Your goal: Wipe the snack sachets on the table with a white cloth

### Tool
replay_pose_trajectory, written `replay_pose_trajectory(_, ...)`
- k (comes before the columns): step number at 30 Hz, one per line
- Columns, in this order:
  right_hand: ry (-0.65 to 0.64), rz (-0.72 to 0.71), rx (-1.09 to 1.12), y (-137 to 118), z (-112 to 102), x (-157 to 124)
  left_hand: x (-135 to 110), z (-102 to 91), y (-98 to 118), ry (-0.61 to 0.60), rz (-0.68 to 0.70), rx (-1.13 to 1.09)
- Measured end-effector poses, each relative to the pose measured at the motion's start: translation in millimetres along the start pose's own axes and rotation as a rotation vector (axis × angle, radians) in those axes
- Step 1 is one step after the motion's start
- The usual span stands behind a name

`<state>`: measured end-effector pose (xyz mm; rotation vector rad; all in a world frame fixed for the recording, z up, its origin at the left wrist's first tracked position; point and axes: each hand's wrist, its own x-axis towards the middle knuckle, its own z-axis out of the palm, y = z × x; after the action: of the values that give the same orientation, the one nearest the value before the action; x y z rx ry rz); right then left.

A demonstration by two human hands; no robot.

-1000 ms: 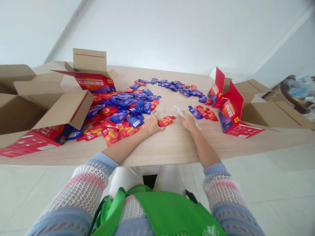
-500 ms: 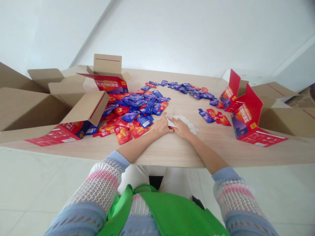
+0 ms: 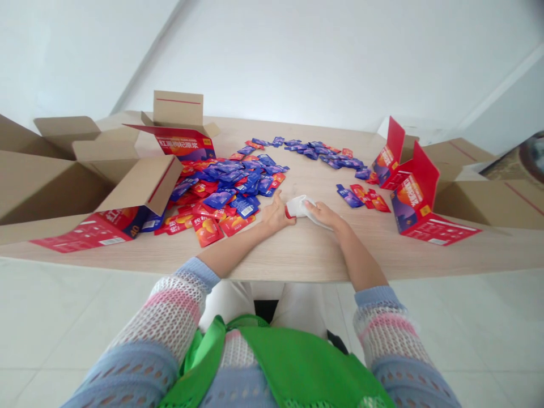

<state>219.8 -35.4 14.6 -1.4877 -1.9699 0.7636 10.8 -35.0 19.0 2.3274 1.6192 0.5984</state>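
Note:
My left hand [image 3: 275,216] and my right hand [image 3: 325,215] meet near the front middle of the wooden table [image 3: 306,255]. Between them is a white tissue [image 3: 298,207] wrapped over a red sachet [image 3: 288,213], of which only an edge shows. My left hand pinches the sachet's end; my right hand's fingers are closed on the tissue. A big heap of red and blue sachets [image 3: 229,187] lies just left of my left hand.
Open brown cartons [image 3: 63,175] with red printed flaps stand at the left. Two red display boxes [image 3: 412,192] and more cartons [image 3: 476,198] stand at the right. A row of blue sachets [image 3: 318,150] lies at the back, and three sachets [image 3: 361,195] lie right of my hands.
My left hand brought a red sachet from the table to my right hand. The tissue now covers the sachet between both hands. The camera view shifted slightly.

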Motion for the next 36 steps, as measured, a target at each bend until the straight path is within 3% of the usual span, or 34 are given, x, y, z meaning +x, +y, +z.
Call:
replay_pose_trajectory(8, 0.311, 0.305, -0.498, 34, -28, -2, -1, -4.1, 3, -0.009, -0.018, 0.042)
replay_pose_trajectory(12, 0.405, 0.401, -0.572, 29, -27, -3, -1, -4.9, 3, -0.013, -0.020, 0.044)
replay_pose_trajectory(16, 0.442, 0.370, -0.545, 10, -12, 0, 1, -3.0, -1, -0.002, -0.002, 0.030)
replay_pose_trajectory(21, 0.308, 0.282, -0.589, -20, 25, 8, 4, 1.6, -4, 0.026, 0.021, 0.026)
replay_pose_trajectory(25, 0.184, 0.097, -0.547, -32, 46, 14, 4, 3.5, -6, 0.031, 0.044, 0.013)
replay_pose_trajectory(28, 0.132, -0.049, -0.445, -31, 49, 17, 3, 3.7, -7, 0.033, 0.040, -0.002)
replay_pose_trajectory(32, 0.135, -0.128, -0.220, -23, 42, 16, 1, 3.5, -6, 0.034, 0.037, -0.023)
replay_pose_trajectory(36, 0.012, -0.201, 0.066, -20, 35, 12, 0, 4.6, -6, 0.019, 0.040, -0.027)
